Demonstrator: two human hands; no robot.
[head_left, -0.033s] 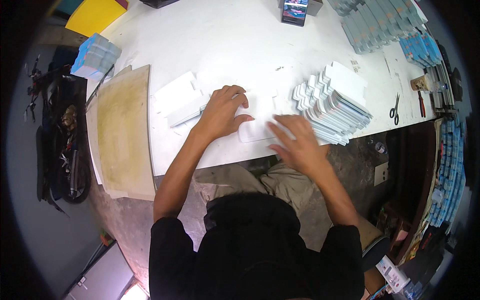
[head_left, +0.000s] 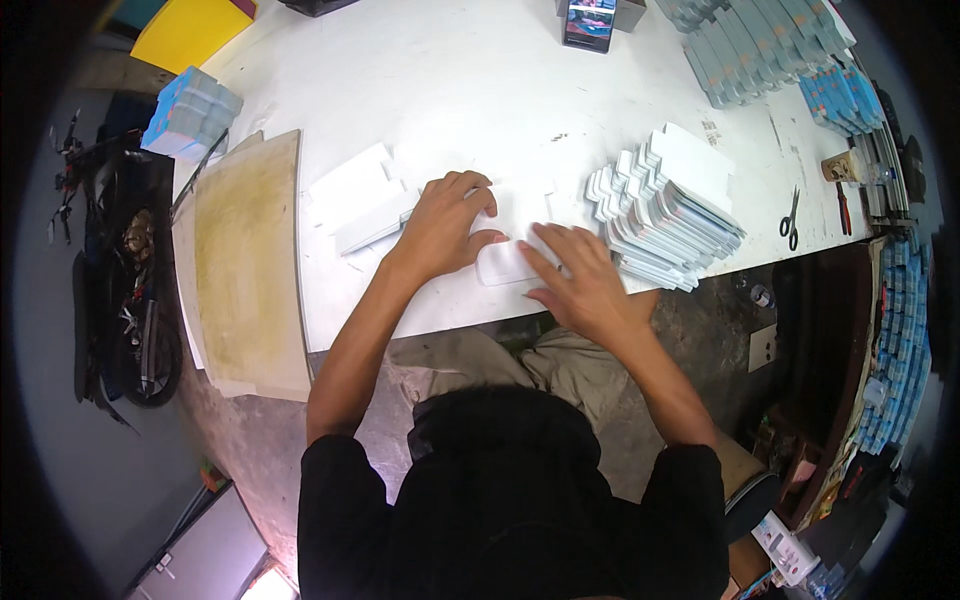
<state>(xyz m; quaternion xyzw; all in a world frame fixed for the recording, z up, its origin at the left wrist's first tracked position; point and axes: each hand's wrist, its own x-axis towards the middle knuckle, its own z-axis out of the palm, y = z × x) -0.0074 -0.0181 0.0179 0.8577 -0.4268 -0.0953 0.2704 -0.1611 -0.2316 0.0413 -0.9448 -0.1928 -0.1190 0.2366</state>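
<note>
A white card blank (head_left: 505,268) lies flat near the front edge of the white table, its exact outline hard to make out against the tabletop. My left hand (head_left: 440,228) rests at its left side, fingers spread and curved, thumb on the card. On the right side, my right hand (head_left: 588,280) has its fingers spread over the card, fingertips on or just above it. Neither hand grips anything. Left of my left hand is a small pile of flat white cardboard pieces (head_left: 358,200). A fanned stack of folded white cardboard (head_left: 665,215) stands right of my right hand.
Brownish boards (head_left: 247,265) overhang the table's left front edge. Scissors (head_left: 790,218), a red-handled tool (head_left: 843,208) and a small cup (head_left: 840,167) lie right. Grey-blue stacks (head_left: 755,50) fill the far right corner. A phone (head_left: 588,24) stands at the back.
My right hand has shifted a little to the left and come over the card. My left hand stays where it was.
</note>
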